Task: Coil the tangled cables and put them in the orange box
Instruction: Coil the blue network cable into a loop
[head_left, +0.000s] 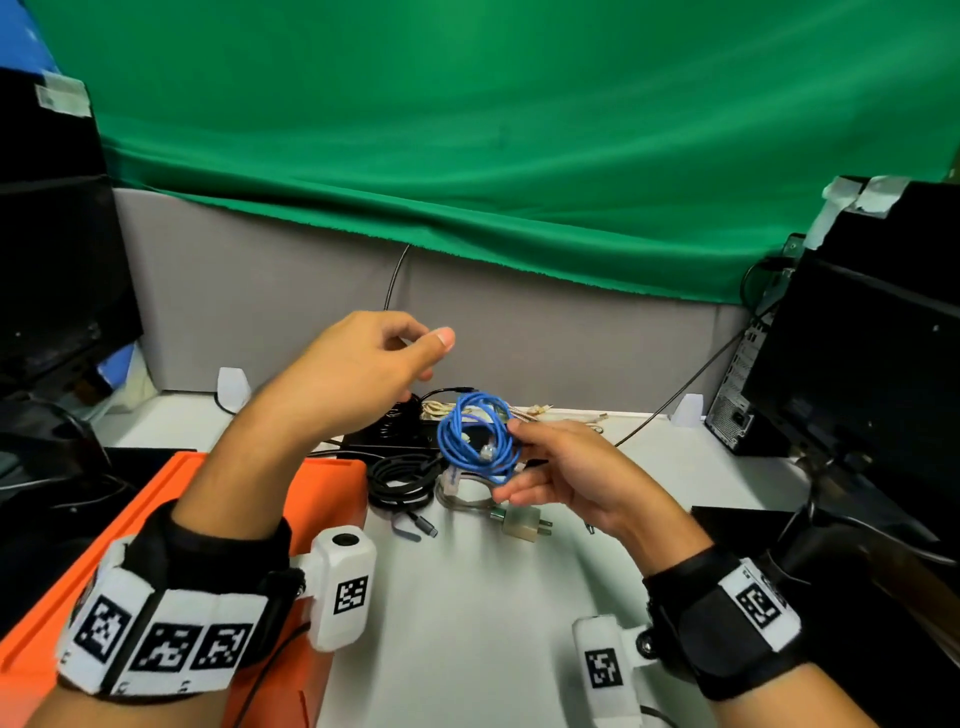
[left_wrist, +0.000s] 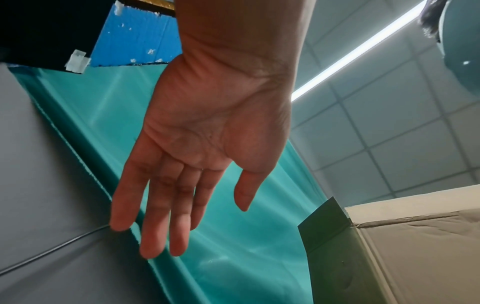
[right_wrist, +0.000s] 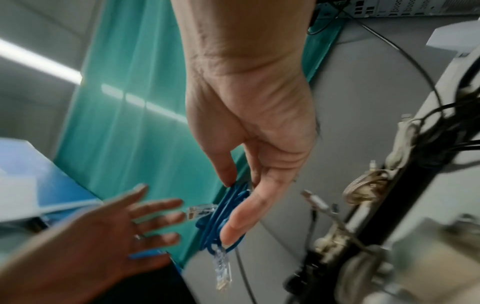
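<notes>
The right hand (head_left: 563, 475) pinches the blue cable (head_left: 475, 435) between thumb and fingers at the coil's right edge, at frame centre in the head view. In the right wrist view the thumb (right_wrist: 223, 164) presses the loops (right_wrist: 221, 216) against the forefinger, and two clear plugs hang free, one pointing left, one dangling toward the bottom of the frame. The left hand (head_left: 363, 364) floats just up and left of the coil, fingers loose and holding nothing; its wrist view shows a bare palm (left_wrist: 202, 131) with relaxed, nearly straight fingers.

The coil looks wound but unsecured, so the step in hand is probably tidying it and carrying it to the box (head_left: 317, 483), which sits at lower left of the head view, partly under the left forearm. To do it well, the pinch should keep crossing all the loops at one point so none springs out; the free hand could tuck the loose plug ends through the ring before the move. Lower the coil flat into the box instead of dropping it, or it may unwind.

Below the coil on the table (head_left: 467, 623) lie a black cable (head_left: 400, 480), a clear cable (head_left: 462, 491) and a plug adapter (head_left: 522, 525), with more cables behind near the frame's middle, so much of the task remains.
</notes>
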